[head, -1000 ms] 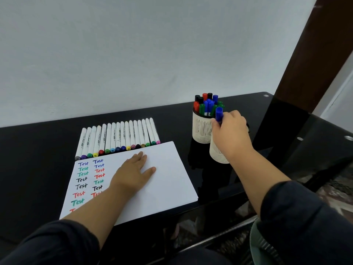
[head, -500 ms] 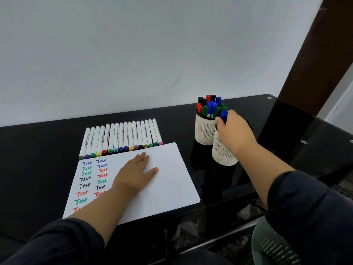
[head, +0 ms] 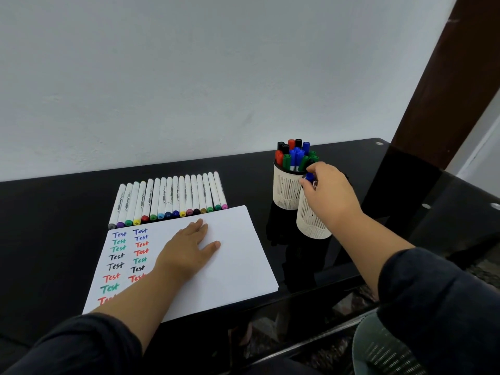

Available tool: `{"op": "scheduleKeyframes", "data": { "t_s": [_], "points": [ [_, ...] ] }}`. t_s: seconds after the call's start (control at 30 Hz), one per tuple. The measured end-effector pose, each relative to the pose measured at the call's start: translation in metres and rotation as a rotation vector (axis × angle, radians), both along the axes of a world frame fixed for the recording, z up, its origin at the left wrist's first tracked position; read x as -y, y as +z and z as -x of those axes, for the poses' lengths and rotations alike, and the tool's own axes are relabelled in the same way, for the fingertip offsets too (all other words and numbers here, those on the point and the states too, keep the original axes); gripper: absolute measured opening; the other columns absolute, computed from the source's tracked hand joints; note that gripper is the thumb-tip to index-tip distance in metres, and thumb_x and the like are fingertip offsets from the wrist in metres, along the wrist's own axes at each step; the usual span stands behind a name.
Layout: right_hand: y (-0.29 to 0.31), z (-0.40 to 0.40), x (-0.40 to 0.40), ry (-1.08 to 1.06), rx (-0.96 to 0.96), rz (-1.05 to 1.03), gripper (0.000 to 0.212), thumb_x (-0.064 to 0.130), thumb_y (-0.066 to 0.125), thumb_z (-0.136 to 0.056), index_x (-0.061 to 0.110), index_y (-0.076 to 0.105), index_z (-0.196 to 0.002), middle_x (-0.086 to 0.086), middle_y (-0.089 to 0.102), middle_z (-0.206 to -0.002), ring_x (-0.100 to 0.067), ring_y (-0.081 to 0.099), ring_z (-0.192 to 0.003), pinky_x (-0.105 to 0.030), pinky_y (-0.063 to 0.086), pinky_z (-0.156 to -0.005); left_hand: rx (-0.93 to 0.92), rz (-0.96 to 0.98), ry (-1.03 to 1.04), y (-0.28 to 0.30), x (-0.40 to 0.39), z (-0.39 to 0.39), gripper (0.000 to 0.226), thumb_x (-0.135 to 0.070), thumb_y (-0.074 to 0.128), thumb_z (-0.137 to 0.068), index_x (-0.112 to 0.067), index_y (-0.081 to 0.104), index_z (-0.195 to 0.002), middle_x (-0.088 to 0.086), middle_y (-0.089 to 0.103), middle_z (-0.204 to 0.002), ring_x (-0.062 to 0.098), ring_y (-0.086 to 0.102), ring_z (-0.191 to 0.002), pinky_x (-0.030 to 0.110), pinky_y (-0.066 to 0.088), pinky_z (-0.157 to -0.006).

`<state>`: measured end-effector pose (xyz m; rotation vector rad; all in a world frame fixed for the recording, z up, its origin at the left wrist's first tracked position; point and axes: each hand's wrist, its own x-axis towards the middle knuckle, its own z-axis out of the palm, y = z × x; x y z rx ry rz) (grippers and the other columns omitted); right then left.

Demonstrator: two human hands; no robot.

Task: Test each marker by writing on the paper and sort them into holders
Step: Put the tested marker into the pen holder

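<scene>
My right hand (head: 328, 196) pinches a blue-capped marker (head: 309, 178) over the near white mesh holder (head: 308, 220), most of the marker hidden inside it. Behind it stands a second white holder (head: 285, 189) packed with several red, black, blue and green markers (head: 295, 154). My left hand (head: 186, 253) rests flat on the white paper (head: 238, 255), which carries two columns of the word "Test" in blue, green, black and red. A row of several white-barrelled markers (head: 167, 200) with coloured ends lies just beyond the paper.
Everything sits on a glossy black table (head: 54, 212) against a pale wall. A dark wooden post (head: 443, 90) rises at the right. A grey-green mesh bin (head: 378, 347) stands below the table's front edge on the right.
My right hand has lowered the blue marker further into the near holder, so less of its cap shows. The left hand has stayed on the paper.
</scene>
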<state>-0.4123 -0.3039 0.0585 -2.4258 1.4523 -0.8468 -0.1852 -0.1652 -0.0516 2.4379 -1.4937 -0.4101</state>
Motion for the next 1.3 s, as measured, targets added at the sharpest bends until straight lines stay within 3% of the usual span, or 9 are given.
{"op": "scheduleKeyframes", "data": {
  "t_s": [0.13, 0.23, 0.37, 0.57, 0.87, 1.0, 1.1, 1.2, 1.3],
  "points": [
    [0.003, 0.005, 0.002, 0.049, -0.215, 0.221, 0.033, 0.027, 0.045, -0.099, 0.010, 0.052, -0.125, -0.008, 0.051, -0.124, -0.025, 0.041, -0.117, -0.035, 0.039, -0.097, 0.006, -0.012, -0.001, 0.000, 0.000, 0.000, 0.067, -0.055, 0.032, -0.095, -0.024, 0.013, -0.150, -0.012, 0.005, -0.157, 0.010, 0.005, -0.144, 0.032, 0.009, -0.116],
    [0.006, 0.003, 0.000, 0.102, -0.336, 0.370, 0.027, 0.023, 0.049, -0.096, 0.004, 0.061, -0.112, -0.014, 0.057, -0.112, -0.033, 0.047, -0.106, -0.041, 0.043, -0.086, 0.001, -0.005, 0.000, 0.001, -0.001, 0.001, 0.066, -0.055, 0.032, -0.095, -0.024, 0.014, -0.151, -0.012, 0.005, -0.157, 0.011, 0.006, -0.144, 0.032, 0.009, -0.117],
    [0.004, -0.008, -0.001, 0.183, -0.334, 0.537, 0.016, 0.014, 0.062, -0.084, 0.000, 0.066, -0.078, -0.017, 0.061, -0.077, -0.037, 0.055, -0.074, -0.043, 0.051, -0.060, 0.005, -0.002, 0.000, 0.003, -0.001, 0.002, 0.066, -0.055, 0.032, -0.095, -0.023, 0.014, -0.150, -0.012, 0.006, -0.157, 0.010, 0.006, -0.144, 0.031, 0.008, -0.116],
    [-0.006, -0.033, -0.005, 0.309, -0.338, 0.606, 0.016, 0.014, 0.076, -0.071, 0.003, 0.065, -0.069, -0.012, 0.056, -0.067, -0.031, 0.054, -0.065, -0.034, 0.045, -0.053, -0.005, 0.036, 0.003, 0.001, -0.001, 0.002, 0.066, -0.054, 0.034, -0.095, -0.024, 0.017, -0.150, -0.013, 0.007, -0.157, 0.008, 0.006, -0.144, 0.029, 0.008, -0.115],
    [-0.045, -0.084, 0.009, 0.445, -0.353, 0.558, 0.015, 0.017, 0.077, -0.070, 0.006, 0.066, -0.073, -0.009, 0.057, -0.067, -0.028, 0.051, -0.064, -0.034, 0.045, -0.052, 0.013, 0.067, 0.016, 0.006, 0.000, 0.006, 0.064, -0.052, 0.037, -0.095, -0.025, 0.017, -0.150, -0.014, 0.006, -0.157, 0.007, 0.005, -0.144, 0.026, 0.007, -0.115],
    [-0.061, -0.109, 0.018, 0.468, -0.517, 0.434, 0.029, 0.023, 0.050, -0.094, 0.016, 0.053, -0.121, -0.005, 0.055, -0.111, -0.023, 0.046, -0.102, -0.031, 0.040, -0.079, 0.031, 0.076, 0.019, 0.007, 0.000, 0.006, 0.065, -0.053, 0.036, -0.094, -0.026, 0.017, -0.150, -0.015, 0.005, -0.157, 0.007, 0.005, -0.143, 0.024, 0.007, -0.114],
    [-0.068, -0.126, 0.026, 0.514, -0.564, 0.335, 0.044, 0.019, 0.047, -0.094, 0.024, 0.039, -0.137, -0.002, 0.050, -0.124, -0.022, 0.040, -0.113, -0.033, 0.038, -0.091, 0.031, 0.077, 0.024, 0.004, 0.001, 0.005, 0.065, -0.054, 0.036, -0.094, -0.028, 0.016, -0.150, -0.016, 0.004, -0.156, 0.006, 0.005, -0.143, 0.022, 0.004, -0.113],
    [-0.074, -0.140, 0.032, 0.539, -0.575, 0.225, 0.047, 0.016, 0.044, -0.094, 0.029, 0.039, -0.139, 0.000, 0.051, -0.124, -0.021, 0.041, -0.113, -0.034, 0.037, -0.090, 0.037, 0.105, 0.028, 0.004, 0.001, 0.005, 0.064, -0.053, 0.038, -0.094, -0.028, 0.018, -0.149, -0.016, 0.005, -0.156, 0.004, 0.005, -0.143, 0.019, 0.002, -0.112],
    [-0.077, -0.149, 0.035, 0.523, -0.497, 0.091, 0.031, 0.024, 0.038, -0.097, 0.024, 0.051, -0.125, -0.002, 0.056, -0.116, -0.021, 0.043, -0.105, -0.033, 0.037, -0.084, 0.037, 0.113, 0.029, 0.005, 0.002, 0.006, 0.064, -0.051, 0.040, -0.094, -0.027, 0.019, -0.149, -0.015, 0.007, -0.156, 0.004, 0.005, -0.143, 0.015, 0.000, -0.109]
  ]
}}
